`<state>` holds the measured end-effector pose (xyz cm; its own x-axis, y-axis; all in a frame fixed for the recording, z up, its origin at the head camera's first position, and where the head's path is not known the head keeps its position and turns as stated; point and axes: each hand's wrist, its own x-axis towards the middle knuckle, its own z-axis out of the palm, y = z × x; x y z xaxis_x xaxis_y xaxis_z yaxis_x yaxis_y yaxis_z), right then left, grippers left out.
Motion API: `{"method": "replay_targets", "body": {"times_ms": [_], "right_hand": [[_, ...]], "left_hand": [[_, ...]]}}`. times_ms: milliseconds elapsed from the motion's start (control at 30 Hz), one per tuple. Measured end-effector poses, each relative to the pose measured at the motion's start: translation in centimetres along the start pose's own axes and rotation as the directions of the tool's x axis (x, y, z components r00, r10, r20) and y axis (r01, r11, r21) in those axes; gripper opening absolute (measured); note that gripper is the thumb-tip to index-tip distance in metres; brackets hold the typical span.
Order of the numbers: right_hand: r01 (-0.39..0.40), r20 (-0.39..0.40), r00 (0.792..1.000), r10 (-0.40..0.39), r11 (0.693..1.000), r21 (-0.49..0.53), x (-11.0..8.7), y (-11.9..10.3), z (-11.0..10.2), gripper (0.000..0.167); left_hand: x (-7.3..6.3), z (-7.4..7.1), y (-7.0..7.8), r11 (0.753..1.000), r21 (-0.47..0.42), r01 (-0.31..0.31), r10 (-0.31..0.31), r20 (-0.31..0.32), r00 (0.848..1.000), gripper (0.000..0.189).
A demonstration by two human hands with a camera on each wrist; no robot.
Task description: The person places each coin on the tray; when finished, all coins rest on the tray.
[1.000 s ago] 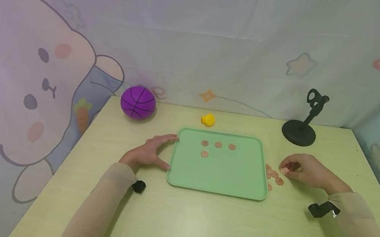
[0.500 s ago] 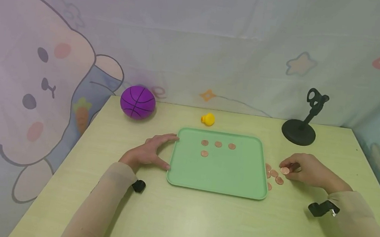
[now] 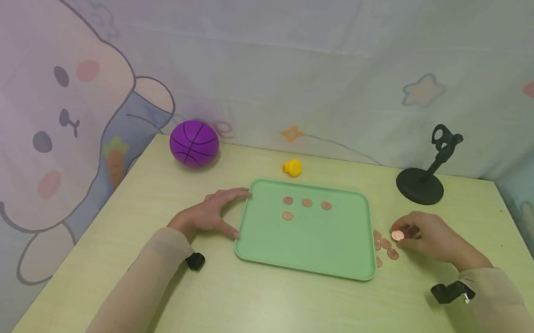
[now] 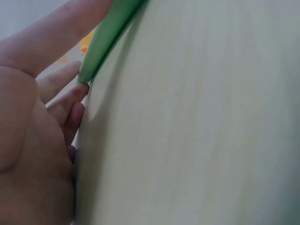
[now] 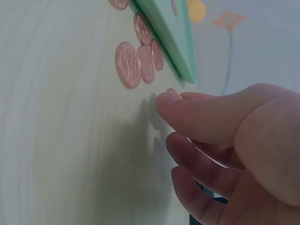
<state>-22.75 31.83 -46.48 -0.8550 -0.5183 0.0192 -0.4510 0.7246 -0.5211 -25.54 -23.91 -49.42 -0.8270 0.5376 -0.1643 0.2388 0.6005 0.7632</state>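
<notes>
My left hand (image 3: 206,214) spreads its thumb and fingers along the left edge of a green tray (image 3: 307,245), touching the rim. In the left wrist view the fingertips (image 4: 80,89) meet the tray's corner. To the right of the tray, my right hand (image 3: 426,236) pinches a copper coin (image 3: 397,235) between thumb and forefinger; in the right wrist view only a sliver of it shows past the thumb. Several loose copper coins (image 3: 392,253) lie by the tray's right edge, some overlapping. On the tray, three coins (image 3: 307,203) form a row, with a single coin (image 3: 287,215) below the leftmost.
Behind the tray lies a small yellow toy (image 3: 293,168). A purple ball (image 3: 194,144) sits at the back left of the table (image 3: 253,310). A black stand (image 3: 420,185) with a round base is at the back right, before a printed cloth backdrop (image 3: 276,71).
My right hand has shifted slightly left and away from me with the pinched coin, which has tilted a little. The left hand, the tray and the coins on it have stayed put.
</notes>
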Motion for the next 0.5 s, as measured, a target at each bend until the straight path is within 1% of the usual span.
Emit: {"method": "replay_targets", "body": {"times_ms": [167,267,367,500], "right_hand": [[0.049,-0.051,0.998,-0.048,0.999,0.016,0.4,-0.4,0.0,0.027],[0.069,-0.065,0.996,-0.067,0.997,0.027,0.7,-0.9,0.1,0.029],[0.073,-0.067,0.995,-0.071,0.997,0.037,1.2,-1.6,0.1,0.028],[0.059,-0.058,0.997,-0.056,0.997,0.043,2.2,-2.5,0.2,0.028]], "left_hand": [[0.0,0.0,0.1,1.0,0.0,0.002,-0.002,0.001,1.0,0.107],[0.0,0.0,0.1,1.0,0.0,0.001,-0.001,0.001,1.0,0.107],[0.0,-0.1,0.0,1.0,0.002,-0.001,0.001,0.002,1.0,0.108],[0.0,-0.1,0.0,1.0,0.006,-0.007,0.007,0.002,1.0,0.107]]}}
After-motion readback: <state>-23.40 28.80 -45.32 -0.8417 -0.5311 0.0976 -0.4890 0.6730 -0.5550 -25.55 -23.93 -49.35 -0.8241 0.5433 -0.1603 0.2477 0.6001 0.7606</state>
